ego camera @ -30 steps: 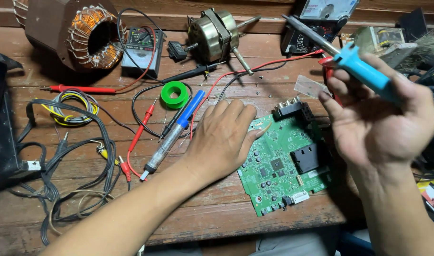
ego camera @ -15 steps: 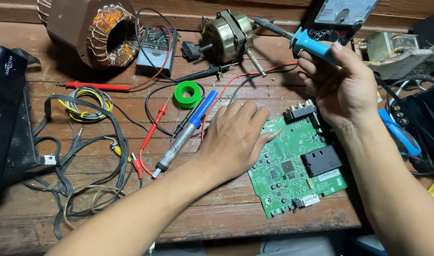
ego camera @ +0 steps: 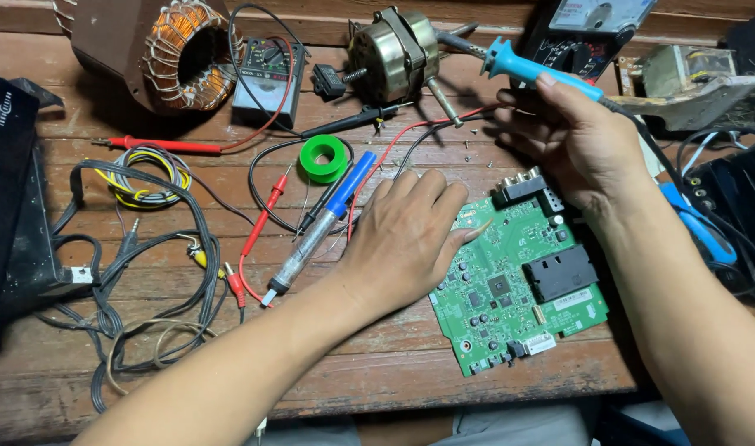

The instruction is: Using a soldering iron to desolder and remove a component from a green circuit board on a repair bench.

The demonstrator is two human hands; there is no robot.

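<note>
A person's left hand (ego camera: 402,239) lies flat, fingers spread, on the left edge of a green circuit board (ego camera: 518,277) — seemingly steadying it on the wooden counter (ego camera: 509,388) — while the right hand (ego camera: 571,140), fingers wrapped round a blue-handled soldering iron (ego camera: 530,70), holds it aloft; no containers visible.

Screens: small digital multimeter (ego camera: 266,70) lay at desk (ego camera: 377,363) top, left of centre, grey body, dull grey rectangular display near its top edge. Analog meter (ego camera: 588,21) stood top right, black case, pale scale window. Labels: white rectangular stickers on green circuit board (ego camera: 518,281), near its lower right edge. No packages seen.
</note>
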